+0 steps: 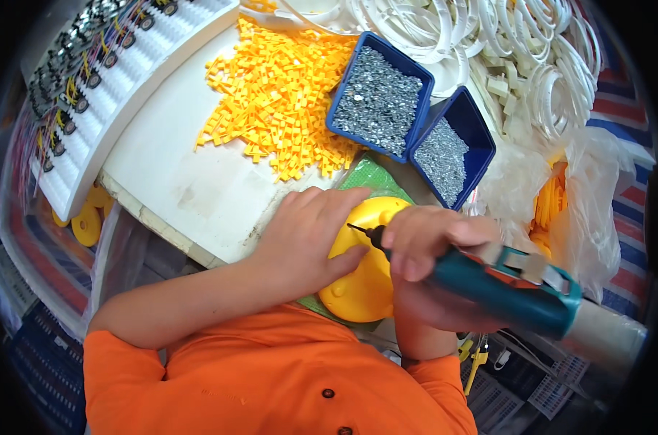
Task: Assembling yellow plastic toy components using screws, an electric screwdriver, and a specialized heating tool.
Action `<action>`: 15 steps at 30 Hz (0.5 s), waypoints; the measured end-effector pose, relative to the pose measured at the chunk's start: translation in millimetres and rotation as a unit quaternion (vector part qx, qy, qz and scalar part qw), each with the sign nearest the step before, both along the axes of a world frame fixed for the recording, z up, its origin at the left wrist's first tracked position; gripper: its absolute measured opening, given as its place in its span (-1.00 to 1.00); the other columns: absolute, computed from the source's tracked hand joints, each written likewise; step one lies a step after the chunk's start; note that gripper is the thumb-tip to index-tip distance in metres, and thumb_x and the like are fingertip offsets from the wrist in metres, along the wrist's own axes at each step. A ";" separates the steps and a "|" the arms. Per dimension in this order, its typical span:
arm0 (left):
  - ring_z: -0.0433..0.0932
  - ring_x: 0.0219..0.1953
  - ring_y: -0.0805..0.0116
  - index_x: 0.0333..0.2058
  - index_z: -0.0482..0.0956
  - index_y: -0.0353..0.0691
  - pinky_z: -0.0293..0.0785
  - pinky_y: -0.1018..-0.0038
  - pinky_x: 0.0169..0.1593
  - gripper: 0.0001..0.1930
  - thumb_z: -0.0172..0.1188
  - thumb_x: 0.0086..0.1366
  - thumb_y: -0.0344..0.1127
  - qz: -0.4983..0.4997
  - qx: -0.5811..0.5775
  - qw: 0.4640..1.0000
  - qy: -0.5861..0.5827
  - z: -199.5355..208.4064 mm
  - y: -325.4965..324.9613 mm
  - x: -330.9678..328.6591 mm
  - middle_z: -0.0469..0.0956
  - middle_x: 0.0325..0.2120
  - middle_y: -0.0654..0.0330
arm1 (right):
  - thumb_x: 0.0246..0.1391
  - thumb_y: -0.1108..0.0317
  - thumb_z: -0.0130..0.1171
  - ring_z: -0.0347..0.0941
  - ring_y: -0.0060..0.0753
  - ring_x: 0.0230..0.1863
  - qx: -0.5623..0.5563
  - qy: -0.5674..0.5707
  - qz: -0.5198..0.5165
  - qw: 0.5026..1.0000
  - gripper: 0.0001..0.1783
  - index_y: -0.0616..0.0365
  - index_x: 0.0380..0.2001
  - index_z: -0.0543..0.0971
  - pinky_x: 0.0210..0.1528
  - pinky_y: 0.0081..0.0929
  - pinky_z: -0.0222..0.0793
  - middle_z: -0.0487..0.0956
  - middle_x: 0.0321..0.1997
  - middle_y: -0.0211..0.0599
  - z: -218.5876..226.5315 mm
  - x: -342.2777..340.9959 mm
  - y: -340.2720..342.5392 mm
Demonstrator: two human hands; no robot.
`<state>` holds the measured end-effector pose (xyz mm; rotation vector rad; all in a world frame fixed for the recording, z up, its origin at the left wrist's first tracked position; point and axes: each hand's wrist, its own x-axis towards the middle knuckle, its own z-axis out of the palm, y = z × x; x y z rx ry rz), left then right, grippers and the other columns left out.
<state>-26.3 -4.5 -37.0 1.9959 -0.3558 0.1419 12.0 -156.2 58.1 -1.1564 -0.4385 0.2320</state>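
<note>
A round yellow plastic housing (361, 290) lies on a green mat (369, 176) at the table's near edge, close to my body. My left hand (303, 232) grips its left side, with the thumb and fingers resting on its surface. In my right hand (434, 250) is a teal electric screwdriver (503, 290), held almost level, its body running off to the lower right. Its thin dark bit points left over the upper part of the housing. Whether the tip touches the plastic I cannot tell. Part of the housing is hidden behind both hands.
Beyond my hands lies a heap of small yellow plastic pieces (285, 94). Two blue bins (334, 119) (481, 163) hold small metal screws. White coiled strips (553, 94) pile up at the back right, above a clear plastic bag (597, 196). White foam trays (118, 123) with wired parts stand left.
</note>
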 end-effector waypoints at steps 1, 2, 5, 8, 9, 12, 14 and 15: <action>0.51 -0.09 0.08 0.18 0.38 -0.21 0.38 0.19 0.00 -0.31 0.41 0.06 -0.23 -0.003 0.002 1.000 -0.005 5.5 2.5 2.8 0.53 -0.11 0.09 | 0.18 -0.41 -0.03 0.47 -0.22 -0.44 0.010 -0.068 0.013 0.998 -0.23 0.09 0.06 0.52 -0.22 -0.20 0.39 0.55 -0.46 -0.19 -3.6 6.2 -10.4; 0.52 -0.06 0.04 0.15 0.41 -0.23 0.38 0.17 0.04 -0.34 0.41 0.07 -0.24 -0.021 0.020 1.000 0.003 12.2 5.1 6.8 0.54 -0.09 0.07 | 0.18 -0.41 -0.03 0.47 -0.22 -0.44 0.008 -0.073 0.006 0.997 -0.23 0.09 0.06 0.52 -0.22 -0.20 0.39 0.55 -0.46 -0.19 0.4 10.9 -20.1; 0.52 -0.03 0.01 0.11 0.44 -0.25 0.39 0.15 0.08 -0.40 0.40 0.09 -0.26 -0.072 0.044 0.996 -0.011 18.4 -1.7 24.0 0.55 -0.08 0.04 | 0.02 -0.61 -0.10 0.44 -0.26 -0.46 0.017 -0.176 -0.071 0.982 0.04 0.16 0.14 0.48 -0.25 -0.25 0.34 0.52 -0.48 -0.21 2.4 21.6 -39.5; 0.52 -0.01 0.00 0.09 0.45 -0.26 0.42 0.15 0.07 -0.45 0.38 0.12 -0.27 -0.122 0.059 0.990 -0.043 21.5 -23.7 42.8 0.55 -0.08 0.03 | 0.04 -0.58 -0.11 0.45 -0.26 -0.40 0.051 -0.115 -0.119 0.985 0.09 0.32 0.15 0.45 -0.20 -0.26 0.36 0.53 -0.45 -0.20 -10.6 21.4 -44.1; 0.52 -0.01 0.00 0.07 0.46 -0.26 0.44 0.15 0.06 -0.47 0.37 0.13 -0.28 -0.139 0.070 0.986 -0.053 20.5 -29.7 46.2 0.55 -0.09 0.02 | 0.04 -0.58 -0.11 0.45 -0.26 -0.40 0.052 -0.119 -0.124 0.984 0.09 0.32 0.15 0.45 -0.20 -0.26 0.36 0.53 -0.45 -0.20 -13.6 22.7 -45.1; 0.55 -0.05 -0.02 0.07 0.46 -0.22 0.49 0.16 -0.03 -0.50 0.36 0.15 -0.27 -0.093 0.057 0.994 0.013 11.5 -35.7 50.0 0.58 -0.15 0.02 | 0.05 -0.57 -0.12 0.48 -0.21 -0.34 0.078 -0.109 -0.069 0.989 0.08 0.34 0.15 0.44 -0.16 -0.23 0.40 0.56 -0.36 -0.11 -27.6 27.8 -45.2; 0.57 -0.09 -0.03 0.06 0.47 -0.20 0.50 0.14 -0.06 -0.50 0.37 0.15 -0.27 -0.086 0.039 0.995 0.029 13.8 -39.4 51.0 0.60 -0.19 0.03 | 0.08 -0.56 -0.18 0.45 -0.25 -0.39 0.048 -0.069 -0.113 0.990 0.04 0.32 0.09 0.46 -0.16 -0.23 0.36 0.54 -0.43 -0.16 -30.4 25.3 -43.9; 0.58 -0.12 -0.05 0.06 0.47 -0.18 0.51 0.13 -0.10 -0.50 0.37 0.15 -0.27 -0.071 0.021 0.996 0.048 14.3 -41.1 51.2 0.61 -0.23 0.03 | 0.04 -0.57 -0.16 0.46 -0.23 -0.39 0.112 -0.030 -0.134 0.984 0.05 0.35 0.04 0.48 -0.17 -0.21 0.36 0.55 -0.41 -0.13 -33.8 23.6 -37.4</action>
